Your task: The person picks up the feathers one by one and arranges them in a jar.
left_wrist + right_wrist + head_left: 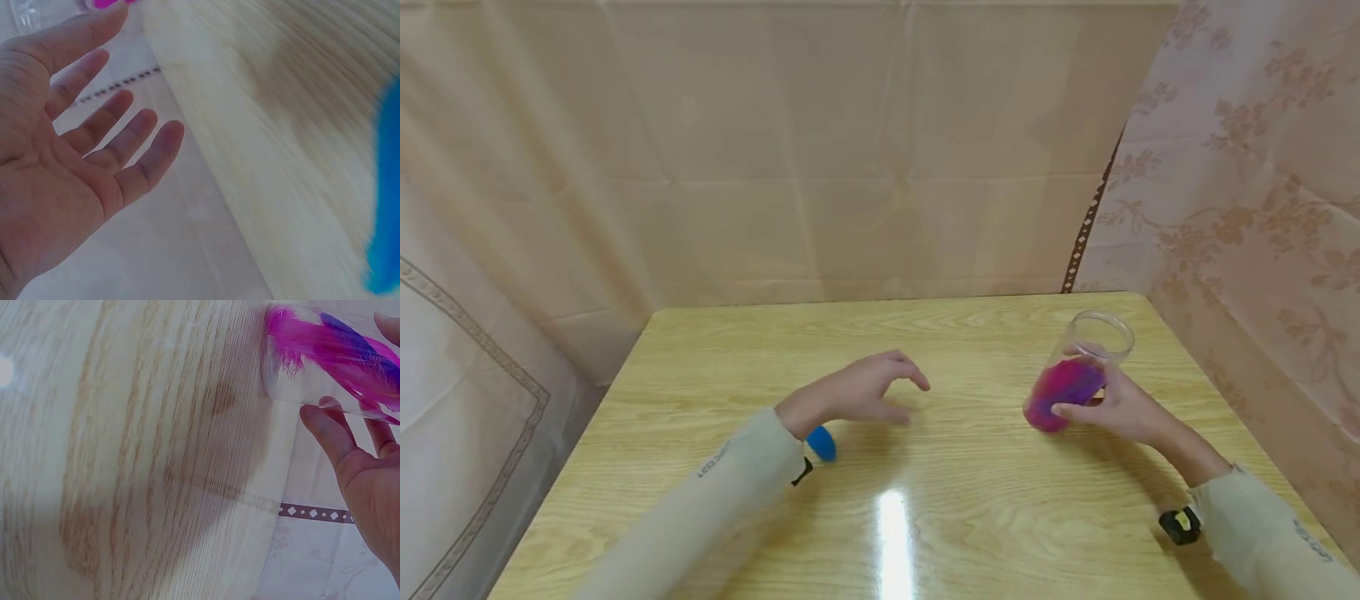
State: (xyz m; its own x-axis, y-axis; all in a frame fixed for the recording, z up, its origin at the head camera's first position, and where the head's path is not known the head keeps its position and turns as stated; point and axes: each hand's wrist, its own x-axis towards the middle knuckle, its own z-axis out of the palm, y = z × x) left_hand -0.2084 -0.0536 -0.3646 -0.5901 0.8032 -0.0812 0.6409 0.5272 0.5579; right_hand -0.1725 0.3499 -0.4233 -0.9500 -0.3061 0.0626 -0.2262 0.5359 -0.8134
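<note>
My right hand (pixel 1123 408) grips a clear, open-topped jar (pixel 1073 343) at the right of the table, thumb in front and fingers round its side. The jar leans to the right in the head view. Pink and purple-blue feathers (pixel 1063 396) fill its lower part; the right wrist view shows their fluffy ends (pixel 284 328) near the jar's base. Nothing is held by my left hand (pixel 868 392), which hovers over the middle of the table with fingers loosely bent, palm facing the left wrist camera. A blue object (pixel 822 443), perhaps a feather, lies beside the left wrist, partly hidden by it.
The wood-grain table (pixel 977 500) carries a bright light reflection near its front. Behind it hangs a beige curtain (pixel 850 167), and a floral cloth (pixel 1247 208) borders the right side. Small black devices (pixel 1180 526) are worn at the wrists.
</note>
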